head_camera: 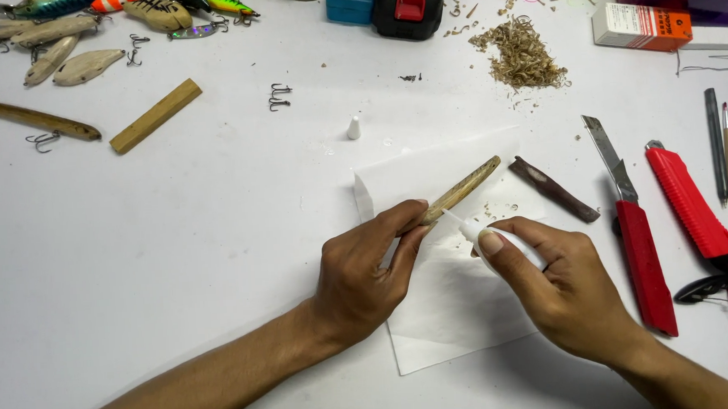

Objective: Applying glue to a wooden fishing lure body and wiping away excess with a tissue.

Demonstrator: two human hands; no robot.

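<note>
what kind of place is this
Probably a hobby workbench for making fishing lures: carved wooden lure blanks and painted lures lie on the white table, with wood shavings and utility knives nearby.

Bright, even overhead light; white work surface (176, 264) near glare, soft shadows under hands, sharp focus, slight edge distortion.

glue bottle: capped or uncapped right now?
Uncapped. The glue bottle in the right hand has its bare nozzle on the wooden lure body; a white cap stands apart.
</note>
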